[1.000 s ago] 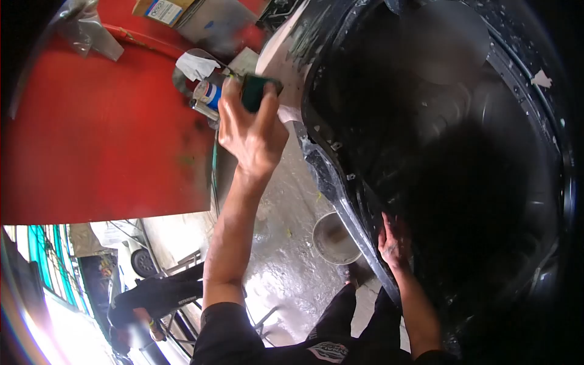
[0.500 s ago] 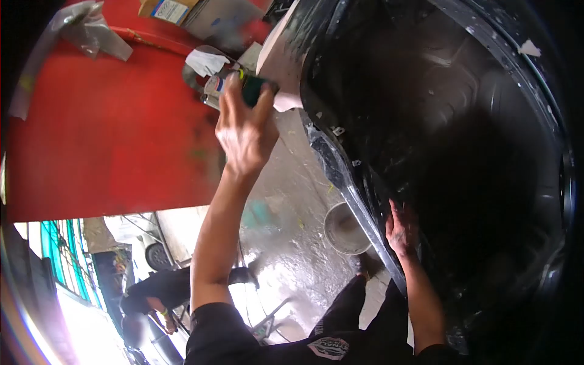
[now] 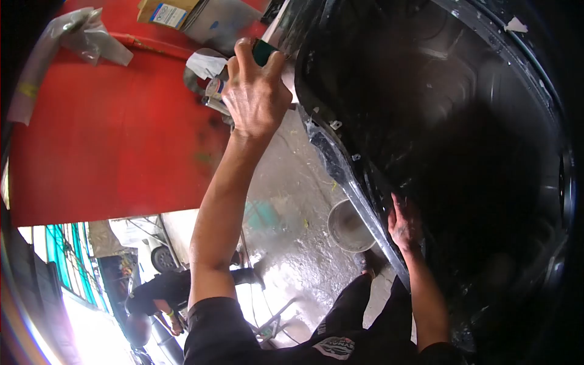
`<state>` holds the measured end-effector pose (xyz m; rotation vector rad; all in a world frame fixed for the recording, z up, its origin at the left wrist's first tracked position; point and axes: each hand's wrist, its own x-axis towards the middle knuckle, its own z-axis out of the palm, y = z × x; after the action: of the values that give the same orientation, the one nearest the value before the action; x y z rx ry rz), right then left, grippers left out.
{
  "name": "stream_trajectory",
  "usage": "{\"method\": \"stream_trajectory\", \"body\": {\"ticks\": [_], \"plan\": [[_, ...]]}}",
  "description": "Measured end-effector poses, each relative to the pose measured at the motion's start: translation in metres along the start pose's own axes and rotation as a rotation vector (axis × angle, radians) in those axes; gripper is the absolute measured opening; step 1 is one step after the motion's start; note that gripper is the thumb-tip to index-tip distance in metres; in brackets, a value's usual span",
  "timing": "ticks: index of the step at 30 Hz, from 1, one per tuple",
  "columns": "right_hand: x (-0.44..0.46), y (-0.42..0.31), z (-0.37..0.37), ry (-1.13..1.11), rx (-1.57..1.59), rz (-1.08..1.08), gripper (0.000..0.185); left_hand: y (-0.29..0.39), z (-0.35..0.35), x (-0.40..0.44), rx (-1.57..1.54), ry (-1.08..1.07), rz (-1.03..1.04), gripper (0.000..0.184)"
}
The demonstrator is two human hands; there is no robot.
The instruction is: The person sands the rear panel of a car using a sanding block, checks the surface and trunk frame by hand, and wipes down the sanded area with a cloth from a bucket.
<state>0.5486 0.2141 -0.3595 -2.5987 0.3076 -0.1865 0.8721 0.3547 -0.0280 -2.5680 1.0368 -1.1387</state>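
My left hand [image 3: 258, 91] is closed on a dark green block [image 3: 264, 52], with the fingers bent round it. The block is at the pale, scuffed edge of a large black shell-like panel [image 3: 426, 79]. My right hand [image 3: 404, 224] lies on the panel's dark inner side near its lower left rim, fingers extended and nothing seen in it. Shadow hides part of that hand. Just left of my left hand, a can [image 3: 214, 89] and a white cloth [image 3: 205, 64] rest on a red surface.
A broad red panel [image 3: 115, 140] fills the left, with plastic film [image 3: 91, 39] and a labelled cardboard box [image 3: 167, 14] at its top. A round bucket [image 3: 351, 226] stands on the wet floor. Another person [image 3: 159, 293] bends over at lower left, near metal frames.
My left hand has moved up along the panel's edge with the green block. My right hand stays on the panel. The view has shifted slightly, and the other person appears bent lower.
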Motion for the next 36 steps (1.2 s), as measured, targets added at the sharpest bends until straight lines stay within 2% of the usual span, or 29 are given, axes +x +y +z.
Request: {"method": "stream_trajectory", "body": {"ticks": [3,4,8,9,11,13,18,22,25,26,27,32,36], "plan": [[0.004,0.004,-0.001,0.031,-0.014,-0.032,0.063,-0.012,-0.01,-0.039,-0.032,0.026,-0.009,0.029],[0.004,0.003,0.0,0.049,-0.005,-0.038,0.062,-0.015,-0.01,-0.043,-0.024,0.051,-0.035,0.016],[0.0,0.005,0.004,0.004,0.012,-0.012,0.061,-0.001,0.0,-0.003,0.062,-0.018,-0.018,0.018],[0.0,0.002,0.004,0.013,0.002,-0.008,0.061,0.001,0.003,0.002,0.019,0.009,0.002,0.029],[0.0,0.002,-0.002,0.027,-0.022,-0.013,0.06,-0.005,-0.003,-0.022,0.002,0.007,-0.002,0.03],[0.003,0.002,-0.003,0.07,0.002,-0.037,0.059,-0.012,-0.008,-0.04,-0.037,0.03,-0.043,0.02],[0.0,0.002,0.002,0.043,0.028,0.002,0.06,0.006,-0.003,0.001,0.092,-0.116,-0.06,0.027],[0.002,0.002,0.001,0.03,0.005,-0.018,0.059,-0.014,-0.011,-0.047,-0.015,0.034,-0.006,0.025],[-0.001,0.003,0.0,-0.009,0.012,-0.004,0.059,-0.005,-0.007,-0.023,0.004,0.02,-0.01,0.022],[0.0,0.004,0.001,-0.013,0.025,0.008,0.059,0.005,-0.009,-0.008,0.037,-0.055,-0.064,0.016],[0.002,0.004,0.002,-0.015,0.036,0.017,0.059,0.01,-0.004,0.003,0.038,-0.025,-0.074,0.014],[0.004,0.0,-0.004,-0.031,0.059,0.003,0.06,-0.008,-0.014,-0.044,-0.008,-0.053,-0.083,0.023],[0.002,0.003,0.002,-0.015,0.064,0.016,0.06,0.01,-0.004,0.004,0.051,-0.071,-0.063,0.021]]}}
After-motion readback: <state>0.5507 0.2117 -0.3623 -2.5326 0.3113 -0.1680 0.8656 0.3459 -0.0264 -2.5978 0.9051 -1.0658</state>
